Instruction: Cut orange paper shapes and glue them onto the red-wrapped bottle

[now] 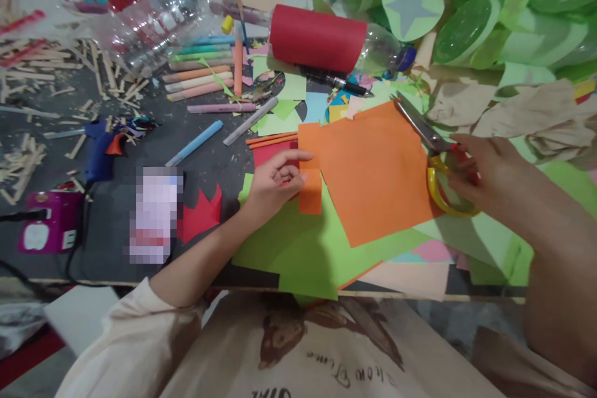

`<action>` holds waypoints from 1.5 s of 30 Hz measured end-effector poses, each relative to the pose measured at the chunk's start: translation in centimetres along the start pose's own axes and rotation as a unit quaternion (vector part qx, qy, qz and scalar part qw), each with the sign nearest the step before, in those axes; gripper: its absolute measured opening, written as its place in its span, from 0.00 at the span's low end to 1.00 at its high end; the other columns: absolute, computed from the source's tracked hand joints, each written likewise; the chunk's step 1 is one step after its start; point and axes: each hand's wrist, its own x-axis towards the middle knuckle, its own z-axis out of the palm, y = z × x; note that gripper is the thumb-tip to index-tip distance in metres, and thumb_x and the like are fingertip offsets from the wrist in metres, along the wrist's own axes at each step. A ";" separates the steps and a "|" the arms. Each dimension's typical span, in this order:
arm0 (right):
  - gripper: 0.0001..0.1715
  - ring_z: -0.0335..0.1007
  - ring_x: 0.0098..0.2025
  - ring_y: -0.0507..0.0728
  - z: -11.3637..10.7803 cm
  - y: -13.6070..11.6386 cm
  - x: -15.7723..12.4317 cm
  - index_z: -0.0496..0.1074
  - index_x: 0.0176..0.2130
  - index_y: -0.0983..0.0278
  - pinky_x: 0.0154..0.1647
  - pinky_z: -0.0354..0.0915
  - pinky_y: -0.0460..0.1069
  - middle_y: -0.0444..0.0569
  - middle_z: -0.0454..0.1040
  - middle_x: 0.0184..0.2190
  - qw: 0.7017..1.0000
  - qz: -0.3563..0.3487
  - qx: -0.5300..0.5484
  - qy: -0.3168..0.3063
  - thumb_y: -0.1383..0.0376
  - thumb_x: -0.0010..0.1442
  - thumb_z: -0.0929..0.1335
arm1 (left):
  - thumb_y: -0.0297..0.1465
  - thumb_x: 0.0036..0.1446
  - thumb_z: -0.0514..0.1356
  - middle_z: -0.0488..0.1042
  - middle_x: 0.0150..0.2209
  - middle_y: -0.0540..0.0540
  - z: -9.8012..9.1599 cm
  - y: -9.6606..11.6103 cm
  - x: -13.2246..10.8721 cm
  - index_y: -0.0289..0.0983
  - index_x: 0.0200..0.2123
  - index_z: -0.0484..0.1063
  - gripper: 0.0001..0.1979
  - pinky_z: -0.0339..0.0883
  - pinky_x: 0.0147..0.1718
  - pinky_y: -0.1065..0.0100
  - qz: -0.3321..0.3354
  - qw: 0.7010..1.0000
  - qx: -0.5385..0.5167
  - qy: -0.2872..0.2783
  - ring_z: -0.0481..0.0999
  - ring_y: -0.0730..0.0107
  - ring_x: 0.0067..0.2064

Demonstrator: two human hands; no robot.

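My left hand (278, 181) pinches a small folded orange paper strip (310, 194) between thumb and fingers, over green paper (289, 249). On the right, my right hand (489, 168) has its fingers on the handles of a pair of scissors (436, 148), one loop yellow and one red. The scissor blades point up and left, along the edge of a large orange paper sheet (377, 180). That sheet lies between my hands on top of the green paper. A red paper piece with a spiky edge (203, 212) rests left of my left forearm.
A bottle wrapped in red paper (318, 37) lies at the back. Markers (200, 74), a blue glue gun (99, 148), a phone (156, 214) and a purple box with cables (51, 222) are on the left. Green bottle pieces (466, 31) and crumpled brown paper (527, 115) crowd the right.
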 end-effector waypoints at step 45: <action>0.41 0.66 0.28 0.61 -2.8 -2.1 -1.9 0.66 0.41 0.56 0.27 0.63 0.54 0.52 0.71 0.32 0.995 -0.029 0.084 -0.036 0.27 0.53 0.55 | 0.26 0.50 0.58 0.63 0.24 0.56 0.2 0.3 -0.5 0.37 0.50 0.73 0.21 0.55 0.25 0.74 0.034 0.997 0.053 -0.041 0.55 0.79 0.23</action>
